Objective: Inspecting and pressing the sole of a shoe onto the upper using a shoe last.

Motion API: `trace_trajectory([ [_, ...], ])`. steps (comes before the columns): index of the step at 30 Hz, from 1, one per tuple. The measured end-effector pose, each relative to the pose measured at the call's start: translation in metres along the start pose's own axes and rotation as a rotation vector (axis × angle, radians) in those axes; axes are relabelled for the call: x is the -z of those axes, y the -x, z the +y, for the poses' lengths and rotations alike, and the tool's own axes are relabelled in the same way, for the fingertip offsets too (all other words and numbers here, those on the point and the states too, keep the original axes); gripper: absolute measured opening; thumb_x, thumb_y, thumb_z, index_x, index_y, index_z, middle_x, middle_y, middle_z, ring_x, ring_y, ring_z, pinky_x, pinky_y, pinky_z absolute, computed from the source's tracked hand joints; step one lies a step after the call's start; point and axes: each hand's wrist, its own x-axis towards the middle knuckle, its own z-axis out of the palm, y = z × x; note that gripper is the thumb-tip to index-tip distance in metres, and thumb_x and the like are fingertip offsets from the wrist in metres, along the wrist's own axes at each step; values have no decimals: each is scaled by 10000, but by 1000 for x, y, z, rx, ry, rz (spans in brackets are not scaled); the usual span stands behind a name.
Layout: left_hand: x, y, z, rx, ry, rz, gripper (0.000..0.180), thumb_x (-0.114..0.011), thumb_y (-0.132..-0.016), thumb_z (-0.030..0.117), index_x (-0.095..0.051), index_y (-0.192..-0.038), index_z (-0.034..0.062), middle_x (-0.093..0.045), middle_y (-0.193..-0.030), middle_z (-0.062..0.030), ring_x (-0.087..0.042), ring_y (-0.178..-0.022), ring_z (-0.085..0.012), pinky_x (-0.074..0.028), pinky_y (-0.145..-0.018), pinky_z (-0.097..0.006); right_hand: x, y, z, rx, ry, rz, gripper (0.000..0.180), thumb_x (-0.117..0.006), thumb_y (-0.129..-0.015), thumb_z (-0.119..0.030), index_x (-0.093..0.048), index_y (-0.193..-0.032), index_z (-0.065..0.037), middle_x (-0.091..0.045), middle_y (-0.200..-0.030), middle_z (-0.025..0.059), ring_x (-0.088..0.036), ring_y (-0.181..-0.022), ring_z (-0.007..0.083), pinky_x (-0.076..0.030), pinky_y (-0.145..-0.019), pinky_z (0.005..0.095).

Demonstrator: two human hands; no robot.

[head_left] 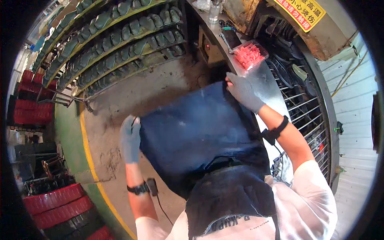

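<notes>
A dark blue apron (200, 124) hangs from my chest and is spread out in front of me, its lower edge lifted away from my body. My left hand (130, 138), in a grey glove, pinches one lower corner. The other corner is in the fingers of my gloved right hand (243, 91), which is held beside the metal bench. Dark bands with small boxes are strapped round both forearms. Just beyond my right hand, a clear plastic tub (250, 55) of pink-red pieces stands on the bench.
A narrow metal bench (262, 86) runs along my right, beside a barred rack (310, 110) holding dark shoe-shaped parts. A bottle (214, 12) stands at its far end. Shelves (120, 44) of shoe-shaped pieces rise ahead on the left. Red ribbed stacks (56, 200) stand at the lower left.
</notes>
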Motion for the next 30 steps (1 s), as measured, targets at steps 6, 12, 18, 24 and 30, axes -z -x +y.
trace_trajectory([
  [6, -39, -56, -42, -129, -350, -263, 343, -715, -1016, 268, -712, -1172, -38, -763, -1155, -155, -715, -1085, -249, -541, -951, -391, 32, 22, -44, 135, -131, -30, 533, -734, -932, -328, -599, -1351, -26, -646, -1242, 240, -647, -1141, 406, -533, -921, 502],
  [12, -97, -63, 11, 91, 128, -405, 314, -706, -1029, 201, -693, -1182, -73, -724, -1020, -66, -657, -989, -167, -520, -922, -334, 56, 100, 8, 240, -193, -217, 704, -793, -903, -433, -597, -1472, -68, -602, -1422, 231, -597, -1282, 377, -467, -1104, 448],
  [18, -138, -38, 95, -515, -242, -147, 97, -680, -1000, 113, -699, -1045, 29, -646, -933, -62, -635, -982, -188, -503, -908, -335, 81, 118, 146, -432, -241, 94, 599, -725, -912, -373, -628, -1402, -43, -711, -1256, 174, -712, -1067, 302, -565, -942, 409],
  [24, -155, 73, 180, -496, 49, -1253, 187, -742, -931, 167, -673, -1084, 85, -649, -1073, -109, -647, -1002, -292, -535, -868, -404, 93, 97, 254, -427, 20, 110, 756, -727, -875, -354, -500, -1529, -52, -534, -1469, 270, -503, -1387, 439, -443, -1144, 504],
  [30, -225, 102, 154, -749, -360, -1132, 286, -798, -883, 312, -657, -985, 84, -640, -1033, -114, -650, -1016, -374, -543, -874, -487, 47, 53, 294, -447, 442, 67, 692, -655, -914, -133, -465, -1579, -137, -463, -1591, 175, -454, -1453, 369, -421, -1162, 496],
])
